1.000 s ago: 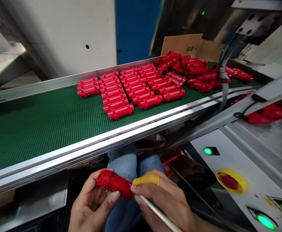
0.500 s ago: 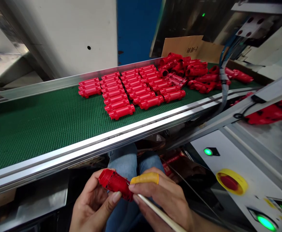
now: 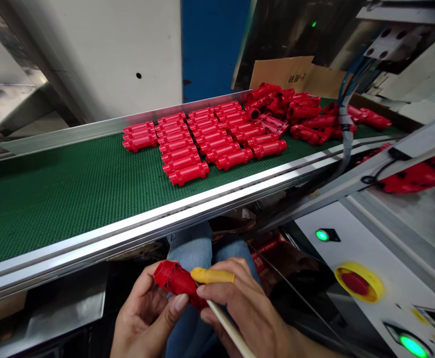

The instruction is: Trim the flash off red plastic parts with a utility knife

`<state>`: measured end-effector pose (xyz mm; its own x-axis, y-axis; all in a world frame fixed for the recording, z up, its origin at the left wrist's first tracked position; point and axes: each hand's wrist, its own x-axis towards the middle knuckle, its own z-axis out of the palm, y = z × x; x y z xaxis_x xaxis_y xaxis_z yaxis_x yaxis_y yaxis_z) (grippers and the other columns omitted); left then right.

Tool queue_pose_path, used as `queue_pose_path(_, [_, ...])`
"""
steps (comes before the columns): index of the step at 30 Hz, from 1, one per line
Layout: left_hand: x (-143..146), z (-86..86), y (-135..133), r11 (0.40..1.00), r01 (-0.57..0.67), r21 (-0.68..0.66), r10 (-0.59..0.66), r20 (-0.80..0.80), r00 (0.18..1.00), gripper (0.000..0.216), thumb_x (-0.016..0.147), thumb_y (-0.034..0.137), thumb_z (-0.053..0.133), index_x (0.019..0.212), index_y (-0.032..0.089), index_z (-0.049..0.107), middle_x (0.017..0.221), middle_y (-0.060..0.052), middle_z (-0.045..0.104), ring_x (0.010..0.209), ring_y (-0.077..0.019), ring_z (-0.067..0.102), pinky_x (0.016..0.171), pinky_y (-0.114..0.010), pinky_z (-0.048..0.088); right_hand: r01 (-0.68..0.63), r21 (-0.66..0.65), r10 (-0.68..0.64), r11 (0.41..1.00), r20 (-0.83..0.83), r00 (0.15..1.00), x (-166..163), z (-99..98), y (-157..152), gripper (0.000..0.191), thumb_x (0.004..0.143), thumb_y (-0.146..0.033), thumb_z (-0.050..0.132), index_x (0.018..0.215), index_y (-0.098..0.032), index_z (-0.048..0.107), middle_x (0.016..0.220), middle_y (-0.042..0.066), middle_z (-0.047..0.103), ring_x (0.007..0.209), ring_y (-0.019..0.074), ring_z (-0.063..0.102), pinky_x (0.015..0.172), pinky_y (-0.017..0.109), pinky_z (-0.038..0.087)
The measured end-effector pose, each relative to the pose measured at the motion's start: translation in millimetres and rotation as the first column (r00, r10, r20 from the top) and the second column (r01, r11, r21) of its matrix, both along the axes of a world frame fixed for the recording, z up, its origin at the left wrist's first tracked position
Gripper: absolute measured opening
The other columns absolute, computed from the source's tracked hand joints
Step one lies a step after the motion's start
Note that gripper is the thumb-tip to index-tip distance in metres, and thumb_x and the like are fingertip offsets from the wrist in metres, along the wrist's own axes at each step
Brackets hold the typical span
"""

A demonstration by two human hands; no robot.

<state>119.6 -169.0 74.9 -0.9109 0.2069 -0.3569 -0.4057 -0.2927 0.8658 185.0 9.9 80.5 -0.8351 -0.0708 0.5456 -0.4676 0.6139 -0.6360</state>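
My left hand (image 3: 142, 318) grips a ribbed red plastic cylinder (image 3: 178, 283) low in the view, in front of the conveyor edge. My right hand (image 3: 247, 311) holds a thin pale rod (image 3: 226, 325) whose tip is hidden behind my fingers at the red part. A yellow finger cot (image 3: 212, 275) covers my right index finger, which rests across the top of the part. Further off, on the green conveyor belt (image 3: 71, 209), similar red parts lie in neat rows (image 3: 187, 144), with a loose heap of them (image 3: 295, 112) beyond.
Blue jeans (image 3: 191, 248) show below the belt's metal rail (image 3: 128, 231). To the right are a panel with a red-and-yellow emergency stop button (image 3: 355, 283) and green lights (image 3: 322, 235), plus bundled cables (image 3: 346, 114). Cardboard (image 3: 288, 72) stands behind the heap.
My right index finger with its yellow cot has slid left along the red part. The pale rod now stands at a steeper angle. The view has shifted slightly.
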Motion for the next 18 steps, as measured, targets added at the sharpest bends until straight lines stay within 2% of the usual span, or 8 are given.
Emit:
queue_pose_path(3, [-1,-1.6,0,0.999,0.04,0.027,-0.04,0.004,0.999,0.042,0.071,0.034,0.103,0.106,0.025,0.081,0.089,-0.002,0.082,0.086,-0.0187,0.076,0.083,-0.023,0.064,0.068,-0.012,-0.069,0.998,-0.031,0.997,0,-1.8,-6,0.015,0.115,-0.023,0.055,0.125,-0.018,0.065,0.116,0.011,0.078,0.105,0.0223,0.071,0.097,0.038,0.059])
queue_pose_path(5, [-1,-2.2,0,0.999,0.018,0.038,-0.019,0.03,0.999,0.044,0.07,0.035,0.104,0.107,0.025,0.081,0.09,-0.002,0.082,0.087,-0.0178,0.075,0.084,-0.023,0.063,0.086,-0.05,-0.088,0.995,-0.056,0.995,0,-2.6,-10,0.019,0.117,-0.028,0.051,0.123,-0.018,0.066,0.114,0.01,0.079,0.106,0.0212,0.072,0.1,0.037,0.058])
queue_pose_path(8, [-1,-2.0,0,0.998,0.008,0.067,-0.013,0.075,0.997,0.049,0.067,0.035,0.105,0.108,0.023,0.082,0.091,-0.004,0.083,0.091,-0.0196,0.075,0.085,-0.024,0.062,0.104,-0.19,-0.11,0.976,-0.022,0.994,1,-3.2,-10,0.024,0.118,-0.039,0.053,0.124,-0.022,0.068,0.114,0.007,0.081,0.108,0.0188,0.074,0.101,0.031,0.058])
queue_pose_path(10, [0,-0.8,1,0.996,0.004,0.088,-0.014,0.106,0.994,0.053,0.066,0.035,0.106,0.112,0.022,0.082,0.094,-0.006,0.084,0.093,-0.0209,0.076,0.087,-0.026,0.063,0.124,-0.344,-0.103,0.931,0.079,0.991,4,-3.1,-5,0.021,0.115,-0.043,0.061,0.125,-0.028,0.071,0.118,0.004,0.083,0.112,0.0165,0.076,0.1,0.025,0.06])
queue_pose_path(13, [-2,3.3,1,0.994,-0.014,0.111,-0.003,0.159,0.987,0.062,0.066,0.035,0.106,0.121,0.022,0.081,0.098,-0.007,0.085,0.087,-0.0201,0.077,0.084,-0.027,0.063,0.122,-0.611,0.038,0.782,0.241,0.97,6,-1.2,10,0.022,0.109,-0.043,0.072,0.131,-0.037,0.073,0.123,-0.001,0.085,0.115,0.0142,0.081,0.1,0.02,0.063])
queue_pose_path(15, [-5,7.1,1,0.986,0.052,0.156,-0.086,0.217,0.972,0.066,0.065,0.036,0.106,0.124,0.022,0.081,0.098,-0.009,0.084,0.084,-0.0215,0.078,0.078,-0.028,0.064,0.105,-0.706,0.111,0.7,0.253,0.961,2,1.0,21,0.028,0.108,-0.043,0.075,0.135,-0.039,0.075,0.125,0.0,0.086,0.116,0.0155,0.082,0.102,0.022,0.064])
queue_pose_path(16, [-6,8.8,1,0.975,0.113,0.193,-0.161,0.253,0.954,0.064,0.065,0.037,0.106,0.123,0.021,0.081,0.097,-0.01,0.084,0.081,-0.0225,0.078,0.073,-0.027,0.063,0.082,-0.71,0.127,0.7,0.237,0.963,-2,1.9,26,0.03,0.106,-0.044,0.077,0.136,-0.039,0.077,0.126,0.001,0.086,0.119,0.0176,0.082,0.106,0.025,0.064])
queue_pose_path(18, [-10,11.4,2,0.933,0.234,0.273,-0.317,0.316,0.894,0.054,0.069,0.037,0.104,0.115,0.017,0.084,0.091,-0.012,0.083,0.071,-0.0213,0.076,0.062,-0.025,0.059,0.004,-0.662,0.149,0.749,0.174,0.973,-12,2.1,32,0.028,0.102,-0.047,0.08,0.128,-0.039,0.084,0.125,0.003,0.087,0.128,0.0225,0.079,0.114,0.033,0.062])
